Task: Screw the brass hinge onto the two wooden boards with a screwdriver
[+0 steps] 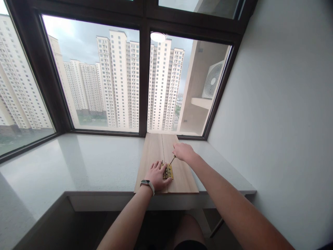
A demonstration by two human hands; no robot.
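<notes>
A small yellow circuit board (171, 173) with dark parts lies on a wooden board. My left hand (158, 175) rests over its left side, palm down. The thumb is along the near edge and the index finger by the far edge, bracketing and steadying it. A screwdriver (172, 159) with a thin metal shaft slants down to the circuit board's far part. Its handle is mostly hidden in my right hand (182, 151), whose fingers are closed around it. Whether the tip sits in a screw is too small to tell.
The wooden board (153, 146), with a dark seam, lies across a pale windowsill counter (104, 163) and reaches its front edge. A dark-framed window (142, 86) stands behind, and a white wall (281, 104) rises at the right. My knee (188, 229) is below the counter.
</notes>
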